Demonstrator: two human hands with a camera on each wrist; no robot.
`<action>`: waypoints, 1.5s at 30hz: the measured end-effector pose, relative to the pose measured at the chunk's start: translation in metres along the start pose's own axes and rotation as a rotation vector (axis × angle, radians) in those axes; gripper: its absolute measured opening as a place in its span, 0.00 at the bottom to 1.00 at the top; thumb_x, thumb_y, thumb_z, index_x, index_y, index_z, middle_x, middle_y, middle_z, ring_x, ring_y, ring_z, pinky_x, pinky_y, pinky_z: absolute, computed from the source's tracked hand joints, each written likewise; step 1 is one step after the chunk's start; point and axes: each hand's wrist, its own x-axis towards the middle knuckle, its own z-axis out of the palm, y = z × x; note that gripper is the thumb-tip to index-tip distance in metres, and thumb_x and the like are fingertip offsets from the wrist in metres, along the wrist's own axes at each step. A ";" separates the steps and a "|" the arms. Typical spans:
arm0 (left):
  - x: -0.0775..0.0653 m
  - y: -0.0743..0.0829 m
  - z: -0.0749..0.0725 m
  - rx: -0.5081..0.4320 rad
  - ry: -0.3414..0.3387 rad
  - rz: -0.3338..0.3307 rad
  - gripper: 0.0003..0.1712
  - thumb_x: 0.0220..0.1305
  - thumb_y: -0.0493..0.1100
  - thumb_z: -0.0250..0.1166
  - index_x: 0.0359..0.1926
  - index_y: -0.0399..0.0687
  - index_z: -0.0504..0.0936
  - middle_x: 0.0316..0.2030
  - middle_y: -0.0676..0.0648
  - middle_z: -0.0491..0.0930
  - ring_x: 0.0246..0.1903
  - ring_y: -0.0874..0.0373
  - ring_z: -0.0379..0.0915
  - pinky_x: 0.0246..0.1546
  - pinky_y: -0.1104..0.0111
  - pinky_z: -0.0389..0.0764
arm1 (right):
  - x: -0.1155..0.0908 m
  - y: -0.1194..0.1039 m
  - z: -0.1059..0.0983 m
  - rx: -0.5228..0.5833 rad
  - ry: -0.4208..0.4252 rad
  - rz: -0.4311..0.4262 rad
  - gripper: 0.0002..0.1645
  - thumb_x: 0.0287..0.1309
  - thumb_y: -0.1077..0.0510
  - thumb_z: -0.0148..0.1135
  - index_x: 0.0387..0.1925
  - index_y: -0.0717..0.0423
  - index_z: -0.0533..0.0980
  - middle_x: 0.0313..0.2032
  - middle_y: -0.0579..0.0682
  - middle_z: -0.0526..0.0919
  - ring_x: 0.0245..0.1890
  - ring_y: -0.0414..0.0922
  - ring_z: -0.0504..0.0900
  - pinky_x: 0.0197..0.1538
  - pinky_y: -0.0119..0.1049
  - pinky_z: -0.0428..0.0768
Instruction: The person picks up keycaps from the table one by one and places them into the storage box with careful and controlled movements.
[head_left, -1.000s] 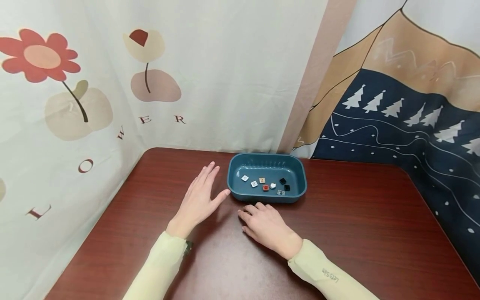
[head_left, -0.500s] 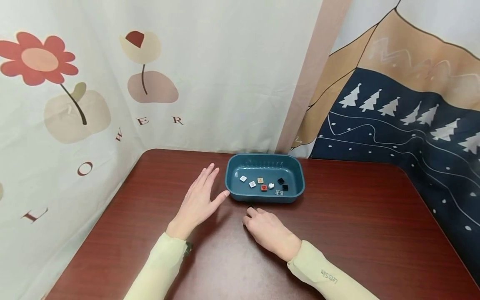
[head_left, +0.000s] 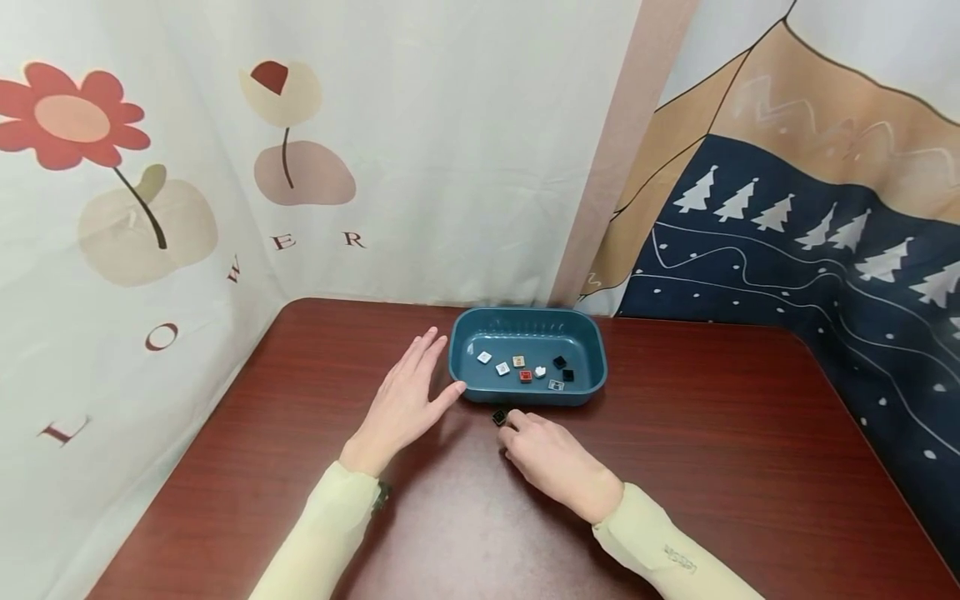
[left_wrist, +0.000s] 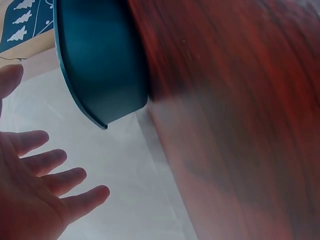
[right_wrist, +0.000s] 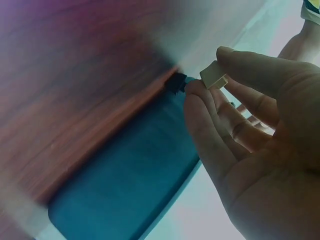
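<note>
In the head view my left hand (head_left: 407,406) hovers with straight, spread fingers beside the left end of the blue tray (head_left: 592,396), thumb close to its rim. My right hand (head_left: 551,454) is in front of the tray. Its thumb and index finger pinch a small beige keycap (right_wrist: 213,75), seen in the right wrist view and hidden by the hand from the head camera. A small black square piece (head_left: 499,417) lies on the table right at the right fingertips, by the tray's front wall.
Inside the tray lie several small pieces: white keycaps (head_left: 502,368), a beige one (head_left: 518,361), a red one (head_left: 526,377), black ones (head_left: 559,362) and a clear one (head_left: 556,385). Behind the brown table (head_left: 735,433) hang printed curtains (head_left: 450,150).
My right hand has curled its fingers and moved slightly right, and the black piece has come into view left of its fingertips. The left hand has shifted slightly right, still spread.
</note>
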 end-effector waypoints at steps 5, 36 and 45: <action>0.003 0.002 0.003 -0.003 -0.005 -0.007 0.46 0.72 0.62 0.62 0.79 0.42 0.61 0.80 0.44 0.54 0.79 0.42 0.49 0.74 0.46 0.59 | -0.005 0.004 -0.004 0.066 0.023 0.023 0.06 0.58 0.61 0.77 0.33 0.52 0.83 0.33 0.46 0.75 0.32 0.42 0.78 0.37 0.35 0.82; 0.020 0.004 0.025 0.034 -0.110 -0.064 0.51 0.72 0.67 0.58 0.80 0.36 0.57 0.80 0.37 0.52 0.78 0.36 0.50 0.72 0.41 0.60 | -0.021 0.048 -0.049 0.188 0.265 0.199 0.14 0.54 0.65 0.79 0.44 0.56 0.86 0.42 0.48 0.82 0.40 0.42 0.82 0.43 0.37 0.86; 0.021 0.006 0.024 0.051 -0.158 -0.082 0.52 0.73 0.69 0.55 0.80 0.36 0.56 0.81 0.38 0.50 0.78 0.37 0.48 0.72 0.40 0.58 | -0.019 0.063 -0.056 0.191 0.277 0.284 0.13 0.58 0.64 0.76 0.45 0.57 0.86 0.44 0.50 0.83 0.40 0.43 0.82 0.40 0.38 0.86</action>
